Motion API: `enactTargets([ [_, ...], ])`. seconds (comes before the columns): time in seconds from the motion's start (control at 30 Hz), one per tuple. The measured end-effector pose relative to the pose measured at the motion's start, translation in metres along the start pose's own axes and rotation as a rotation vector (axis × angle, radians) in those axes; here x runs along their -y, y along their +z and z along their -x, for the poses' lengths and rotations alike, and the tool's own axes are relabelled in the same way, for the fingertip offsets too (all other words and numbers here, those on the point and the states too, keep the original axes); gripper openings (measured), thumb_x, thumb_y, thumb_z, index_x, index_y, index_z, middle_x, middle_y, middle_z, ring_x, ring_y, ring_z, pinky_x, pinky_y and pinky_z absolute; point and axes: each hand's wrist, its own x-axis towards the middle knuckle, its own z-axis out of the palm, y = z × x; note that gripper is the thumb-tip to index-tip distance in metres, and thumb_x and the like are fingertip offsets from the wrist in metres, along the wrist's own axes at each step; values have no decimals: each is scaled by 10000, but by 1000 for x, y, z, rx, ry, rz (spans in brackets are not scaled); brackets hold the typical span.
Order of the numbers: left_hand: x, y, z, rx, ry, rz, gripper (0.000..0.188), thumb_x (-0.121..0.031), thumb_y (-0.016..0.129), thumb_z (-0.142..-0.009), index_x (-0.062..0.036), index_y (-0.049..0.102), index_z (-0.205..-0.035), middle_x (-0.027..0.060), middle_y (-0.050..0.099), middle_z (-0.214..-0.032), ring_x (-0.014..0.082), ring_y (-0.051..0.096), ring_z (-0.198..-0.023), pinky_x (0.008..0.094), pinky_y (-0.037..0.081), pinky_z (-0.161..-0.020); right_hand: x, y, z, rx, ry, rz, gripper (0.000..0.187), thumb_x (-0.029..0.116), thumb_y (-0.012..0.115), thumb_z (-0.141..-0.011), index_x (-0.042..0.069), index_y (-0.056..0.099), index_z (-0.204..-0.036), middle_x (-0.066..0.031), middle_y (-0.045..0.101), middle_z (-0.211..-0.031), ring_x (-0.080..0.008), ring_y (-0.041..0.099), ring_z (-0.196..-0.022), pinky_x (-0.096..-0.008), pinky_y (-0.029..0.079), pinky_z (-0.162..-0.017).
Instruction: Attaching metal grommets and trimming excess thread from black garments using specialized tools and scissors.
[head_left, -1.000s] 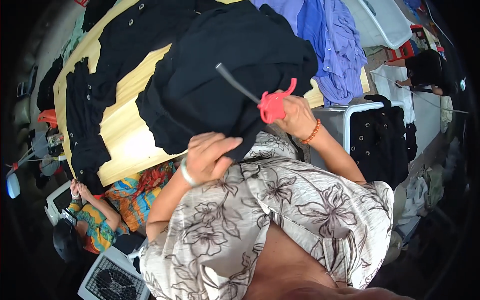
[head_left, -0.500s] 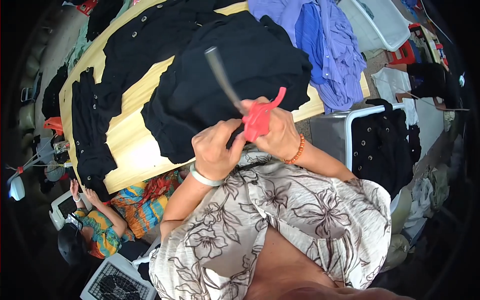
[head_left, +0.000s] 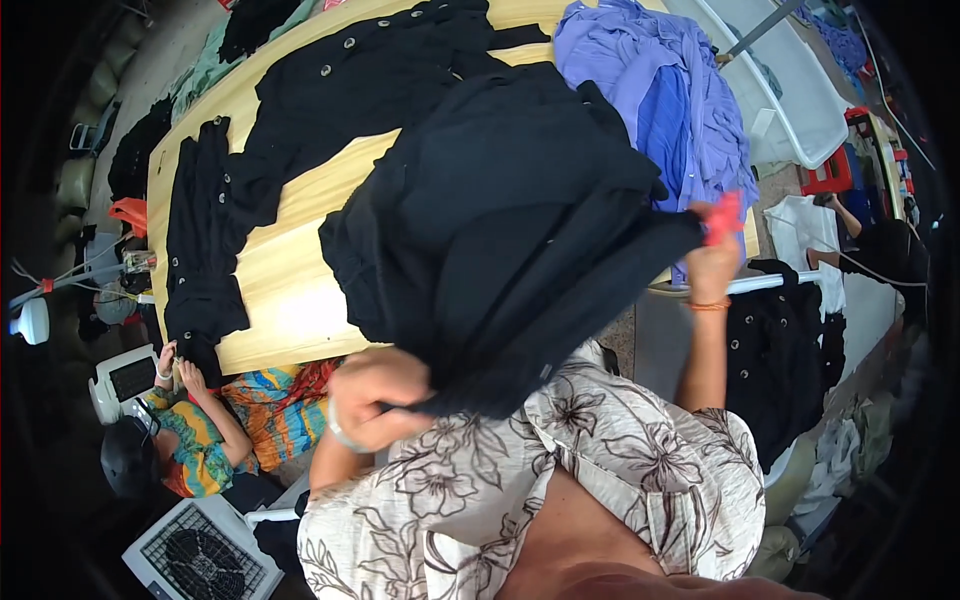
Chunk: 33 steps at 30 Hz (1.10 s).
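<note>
A black garment [head_left: 500,220] lies bunched on the table, its near part lifted and stretched between my hands. My left hand [head_left: 380,395] is closed on the garment's near left edge, above my lap. Out to the right, my right hand [head_left: 715,255] is raised and closed around the garment's right corner. That same hand has a red-handled tool [head_left: 722,215] in it; motion smears it, and its metal part cannot be made out now. Under the lifted cloth, the table top is hidden.
The wooden table [head_left: 285,310] also bears a buttoned black garment [head_left: 340,110] and purple shirts [head_left: 620,60]. A bin with black clothes [head_left: 770,330] stands at the right, a pale bin [head_left: 790,100] behind. At the lower left sits another person [head_left: 200,440] near a fan [head_left: 200,550].
My hands have moved apart, the left toward me and the right outward with the red-handled tool. The black garment's near part is now gripped and raised; before, it lay on the table.
</note>
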Motion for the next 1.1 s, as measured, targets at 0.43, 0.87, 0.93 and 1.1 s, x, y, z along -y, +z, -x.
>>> enactTargets([
  [0.43,143,-111,25,-749,-545,-101,181,-147,611,-991,-61,620,-832,-71,569,-780,17,461,-713,186,387,-663,28,36,-171,363,-248,687,446,456,727,-821,19,687,-903,-227,696,-865,-412,683,-825,-478,543,-740],
  [0.87,129,43,-148,31,76,-948,394,-145,726,-821,-60,629,-1193,149,600,-1252,358,523,-1238,446,402,-1037,-26,37,-86,349,-185,925,150,154,537,-900,31,622,-912,-202,655,-935,-372,675,-838,-435,569,-690],
  [0.93,160,78,-183,165,150,-882,456,-239,726,-839,-71,604,-1245,149,584,-1280,358,482,-1288,454,372,-1066,-15,35,-82,215,-137,742,275,90,616,-867,5,507,-1105,-210,550,-1109,-394,647,-930,-424,549,-727],
  [1.1,252,120,-208,463,5,-1076,529,-444,492,-973,-62,559,-1332,185,555,-1334,364,435,-1325,505,253,-1144,-10,11,-69,128,-234,108,312,21,690,-807,52,565,-1091,-153,609,-983,-374,624,-917,-447,508,-772],
])
